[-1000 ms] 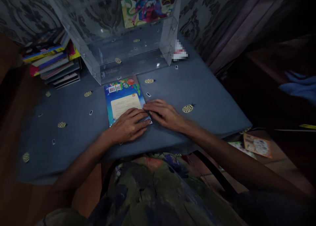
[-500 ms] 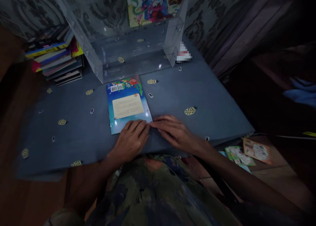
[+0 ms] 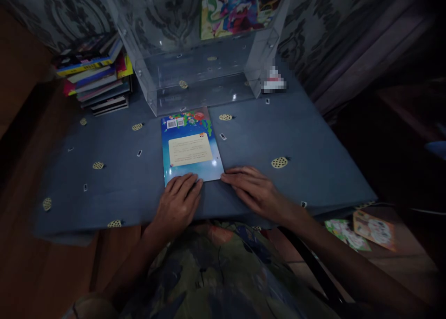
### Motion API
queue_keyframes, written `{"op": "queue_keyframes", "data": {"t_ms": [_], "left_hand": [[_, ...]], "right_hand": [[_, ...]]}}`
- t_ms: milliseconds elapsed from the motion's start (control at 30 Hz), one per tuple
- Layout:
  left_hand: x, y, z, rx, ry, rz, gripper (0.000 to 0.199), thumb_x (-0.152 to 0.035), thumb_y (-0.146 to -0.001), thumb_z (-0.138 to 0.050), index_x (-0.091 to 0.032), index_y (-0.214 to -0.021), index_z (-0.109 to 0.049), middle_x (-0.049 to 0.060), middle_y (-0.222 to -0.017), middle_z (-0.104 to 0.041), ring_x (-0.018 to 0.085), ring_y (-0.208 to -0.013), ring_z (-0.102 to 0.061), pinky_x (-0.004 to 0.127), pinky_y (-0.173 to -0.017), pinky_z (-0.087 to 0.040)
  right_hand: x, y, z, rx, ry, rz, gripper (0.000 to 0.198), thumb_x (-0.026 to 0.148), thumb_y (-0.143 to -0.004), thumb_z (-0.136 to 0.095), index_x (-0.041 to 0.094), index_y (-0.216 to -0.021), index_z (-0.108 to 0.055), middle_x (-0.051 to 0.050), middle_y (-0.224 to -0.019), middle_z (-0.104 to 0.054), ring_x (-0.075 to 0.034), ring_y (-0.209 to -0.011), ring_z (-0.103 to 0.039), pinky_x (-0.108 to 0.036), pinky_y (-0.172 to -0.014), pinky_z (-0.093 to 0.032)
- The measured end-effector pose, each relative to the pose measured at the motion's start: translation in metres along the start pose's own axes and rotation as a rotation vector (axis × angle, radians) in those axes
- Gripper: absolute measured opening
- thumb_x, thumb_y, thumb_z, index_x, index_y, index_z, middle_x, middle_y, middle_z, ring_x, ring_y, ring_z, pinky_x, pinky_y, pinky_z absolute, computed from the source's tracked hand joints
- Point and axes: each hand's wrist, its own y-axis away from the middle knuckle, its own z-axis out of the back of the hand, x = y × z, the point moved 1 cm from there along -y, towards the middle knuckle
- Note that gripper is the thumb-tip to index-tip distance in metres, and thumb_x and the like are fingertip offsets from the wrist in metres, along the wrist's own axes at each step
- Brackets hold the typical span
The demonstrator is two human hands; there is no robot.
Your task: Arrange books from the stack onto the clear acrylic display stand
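Observation:
A blue picture book [image 3: 191, 171] lies back cover up on the cloth, with a cream text panel and a barcode showing. At its lower left edge rests my left hand [image 3: 181, 200], fingers stretched out and lying flat over the border. My right hand [image 3: 256, 191] is at the lower right corner, its fingertips drawn together on that corner. The book lies flat, just in front of a clear acrylic rack [image 3: 205, 96].
Books are piled in a stack [image 3: 101, 77] at the back left of the blue pineapple-print tablecloth [image 3: 251, 142]. A colourful picture book [image 3: 240, 12] stands in the rack. Small booklets [image 3: 374, 228] lie below the table at the right. A pixelated white object [image 3: 274, 82] sits beside the rack.
My left hand has slid left along the book's lower edge, away from the right hand. My right hand stays at the corner. The whole view has shifted slightly.

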Motion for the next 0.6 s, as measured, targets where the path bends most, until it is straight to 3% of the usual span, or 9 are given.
{"op": "queue_keyframes", "data": {"t_ms": [233,600], "left_hand": [[0.011,0.019,0.01,-0.016,-0.014,0.069,0.047,-0.013,-0.098,-0.052,-0.02,-0.144,-0.051,0.014,-0.127,-0.068,0.03,-0.122,-0.062,0.048,-0.099,-0.053],[0.016,0.029,0.012,-0.032,0.03,0.119,0.052,-0.012,-0.099,-0.05,-0.023,-0.149,-0.045,0.014,-0.13,-0.067,0.028,-0.123,-0.062,0.047,-0.1,-0.056]], "right_hand": [[0.0,-0.001,0.0,-0.014,0.02,0.073,0.038,0.011,-0.099,-0.05,0.022,-0.134,-0.061,-0.009,-0.115,-0.076,-0.025,-0.115,-0.066,-0.045,-0.094,-0.059],[0.002,-0.003,-0.001,-0.03,-0.009,0.056,0.044,0.01,-0.098,-0.051,0.026,-0.137,-0.06,-0.007,-0.114,-0.076,-0.025,-0.112,-0.068,-0.046,-0.093,-0.06]]}}
